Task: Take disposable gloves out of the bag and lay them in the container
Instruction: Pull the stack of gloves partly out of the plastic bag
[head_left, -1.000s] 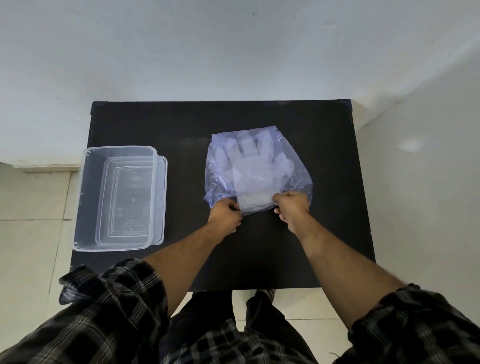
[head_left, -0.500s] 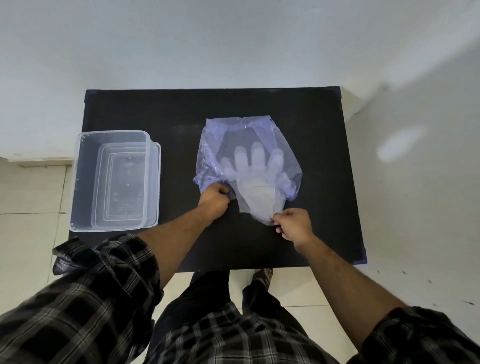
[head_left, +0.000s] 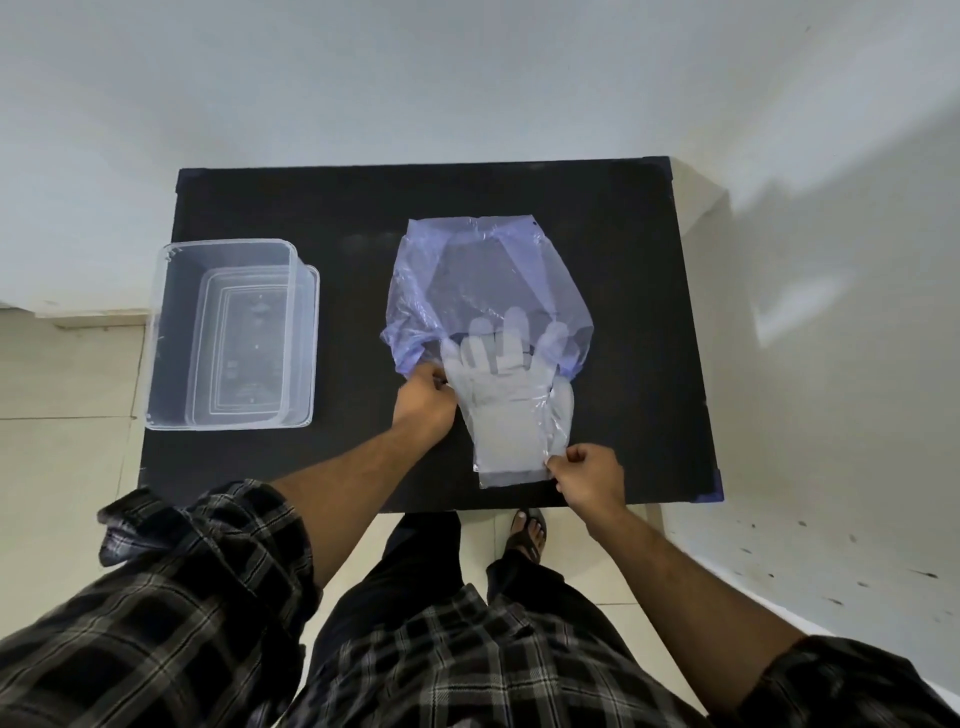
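While your left hand pins the bag's mouth, your right hand pinches the gloves, half out near the table's front edge; the container is empty.

bag: translucent purple | gloves: milky clear | table: black | sleeves: dark plaid (grey lines)

table: standing against the wall, floor lying to its left
container: sitting on the table's left part, overhanging the left edge
bag: lying mid-table, right of the container, well apart from it
gloves: sticking out of the bag's near end, fingers inside
left hand: gripping the bag's near-left edge
right hand: pinching the gloves' near-right corner
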